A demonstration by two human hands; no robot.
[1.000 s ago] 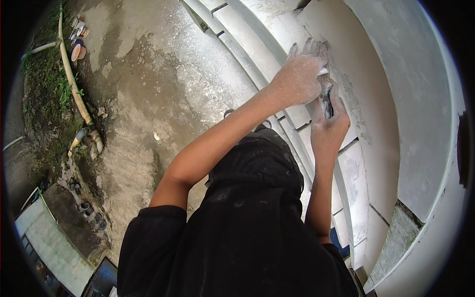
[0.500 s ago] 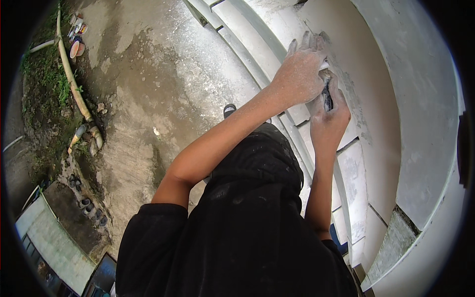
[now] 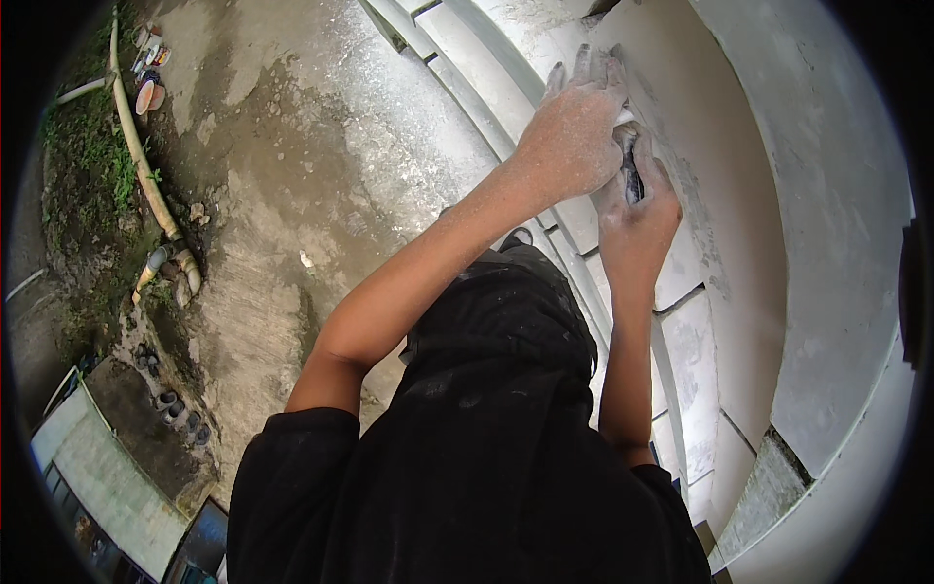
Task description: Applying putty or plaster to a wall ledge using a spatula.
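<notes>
1. Head view, hands: left hand [image 3: 572, 141], dusted with pale powder, has its fingers spread over the white panel [image 3: 725, 161], with a small white piece [image 3: 624, 117] at its thumb side; whether it grips that piece I cannot tell. Right hand [image 3: 637, 222] is closed around a dark narrow object [image 3: 633, 183], held between thumb and fingers.
2. Head view, the held thing: it lies in the right hand, just beside the left thumb and in front of the panel; its far end is hidden.
3. Head view, judgement: the step in hand looks like close two-handed handling at the panel. The next move would seem to call for a firm right-hand grip and a steady left hand.
</notes>
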